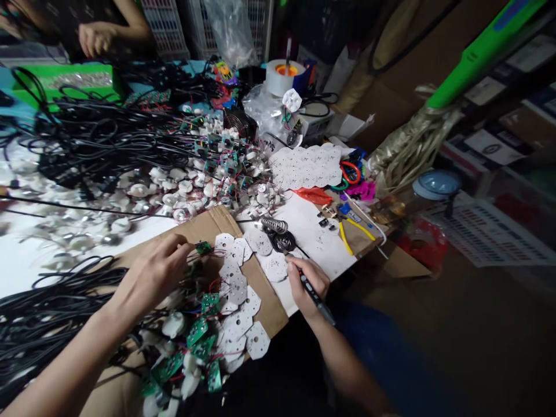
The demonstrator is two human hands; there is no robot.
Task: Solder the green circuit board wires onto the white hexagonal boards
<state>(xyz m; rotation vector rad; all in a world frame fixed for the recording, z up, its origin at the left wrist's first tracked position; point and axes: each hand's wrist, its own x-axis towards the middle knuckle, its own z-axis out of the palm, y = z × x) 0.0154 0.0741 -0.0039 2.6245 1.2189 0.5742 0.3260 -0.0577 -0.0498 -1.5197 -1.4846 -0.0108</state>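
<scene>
The right hand (310, 284), right of the frame's centre, grips a pen-shaped soldering iron (318, 300), its dark handle slanting from the fingers to the lower right; its tip lies by a round black tin (284, 242), and whether they touch is hard to make out. The left hand (158, 263), left of centre, has its fingers closed on the left end of a small green board (203, 248), the exact contact hidden behind the fingertips. That board sits just right of the fingertips, beside flat, white, many-sided plates (234, 288) pierced with holes, which overlap down a sheet of brown cardboard (264, 301). A shiny coiled metal spring (274, 225) lies just above the tin. At lower left, the forearm hides part of a tangle of smooth black cables (56, 313). Loose white plastic pieces (143, 190) blur together at left. At upper left, a co-worker's hand (96, 39) shows, the body cut off by the frame's top edge.
</scene>
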